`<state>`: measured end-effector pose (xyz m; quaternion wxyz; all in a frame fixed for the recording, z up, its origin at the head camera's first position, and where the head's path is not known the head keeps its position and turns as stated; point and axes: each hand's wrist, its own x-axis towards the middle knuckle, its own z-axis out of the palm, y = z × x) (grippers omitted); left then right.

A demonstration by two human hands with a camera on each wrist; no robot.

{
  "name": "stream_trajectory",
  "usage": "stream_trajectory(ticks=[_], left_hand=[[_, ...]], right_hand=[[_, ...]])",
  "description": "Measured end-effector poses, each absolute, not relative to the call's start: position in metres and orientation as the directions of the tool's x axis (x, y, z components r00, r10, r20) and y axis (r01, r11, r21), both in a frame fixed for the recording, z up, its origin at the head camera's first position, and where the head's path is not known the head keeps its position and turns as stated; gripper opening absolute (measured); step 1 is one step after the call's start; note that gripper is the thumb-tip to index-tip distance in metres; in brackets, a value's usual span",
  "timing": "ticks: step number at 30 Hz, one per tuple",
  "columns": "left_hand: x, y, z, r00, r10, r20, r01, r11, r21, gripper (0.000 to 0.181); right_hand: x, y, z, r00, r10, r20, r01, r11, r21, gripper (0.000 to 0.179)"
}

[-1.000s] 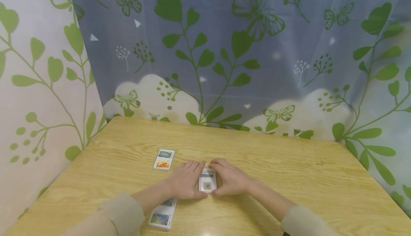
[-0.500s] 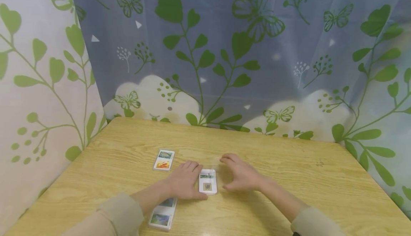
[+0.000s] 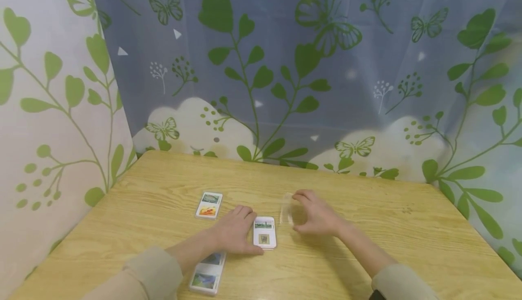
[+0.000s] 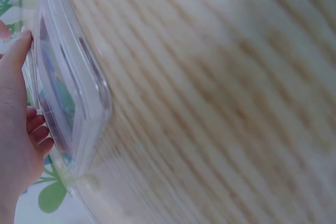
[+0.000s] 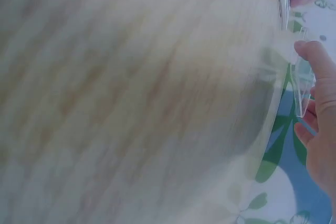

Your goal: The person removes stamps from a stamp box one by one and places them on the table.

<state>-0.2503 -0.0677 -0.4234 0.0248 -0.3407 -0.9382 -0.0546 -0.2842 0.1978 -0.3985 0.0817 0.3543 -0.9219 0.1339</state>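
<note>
While I am watching from afar, the right hand point(image 3: 316, 212) is pinching a clear cover point(image 3: 285, 211) between thumb and fingers, carrying it rightward off the card stack point(image 3: 264, 232), which it was covering a second ago. That stack is now lying uncovered just below the middle of the frame, so I am judging the opening as done. At its left side, the left hand point(image 3: 234, 232) is gripping it, keeping it steady on the bench point(image 3: 367, 236). Two other card boxes point(image 3: 209, 205) are resting left of centre and lower left.
</note>
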Motion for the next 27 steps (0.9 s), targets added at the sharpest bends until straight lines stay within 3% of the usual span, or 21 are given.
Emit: stream_trajectory(ticks=[9, 27], left_hand=[[-0.248, -0.068, -0.419, -0.769, 0.636, 0.057, 0.638, 0.759, 0.129, 0.090], [-0.251, -0.072, -0.420, -0.768, 0.638, 0.062, 0.639, 0.754, 0.156, 0.092]], right_hand=[[-0.296, 0.220, -0.406, -0.801, -0.567, 0.192, -0.596, 0.782, -0.181, 0.075], [-0.301, 0.245, -0.411, -0.854, -0.510, 0.105, -0.520, 0.838, -0.165, 0.071]])
